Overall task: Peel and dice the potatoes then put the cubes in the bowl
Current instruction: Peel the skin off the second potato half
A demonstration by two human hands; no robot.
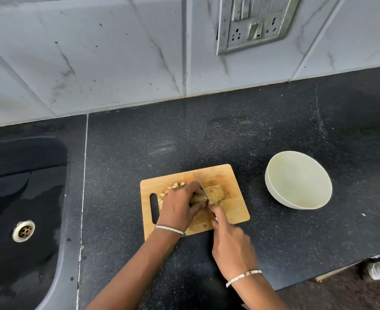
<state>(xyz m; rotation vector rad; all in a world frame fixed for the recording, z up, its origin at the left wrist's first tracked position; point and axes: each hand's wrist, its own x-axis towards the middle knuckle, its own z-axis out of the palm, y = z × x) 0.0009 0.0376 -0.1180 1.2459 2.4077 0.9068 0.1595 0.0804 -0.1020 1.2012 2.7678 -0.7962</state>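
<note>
Dicing stage on a rectangular light wooden cutting board [233, 211]. We see the left hand [180, 204] curled over a peeled, pale yellow, partly sliced potato [214, 194], just beside the steel knife blade [199, 183]. The right hand [231, 247] wraps the knife handle, which is mostly hidden. Small pale potato cubes [173, 187] lie at 10 o'clock of the potato. A round off-white bowl [296, 180], holding nothing, stands on the black speckled countertop [162, 142] at 3 o'clock of the board. We judge the main risk to be a nicked left finger, since loose slices may slide apart under the blade. Cubes could also roll off the board's far edge.
</note>
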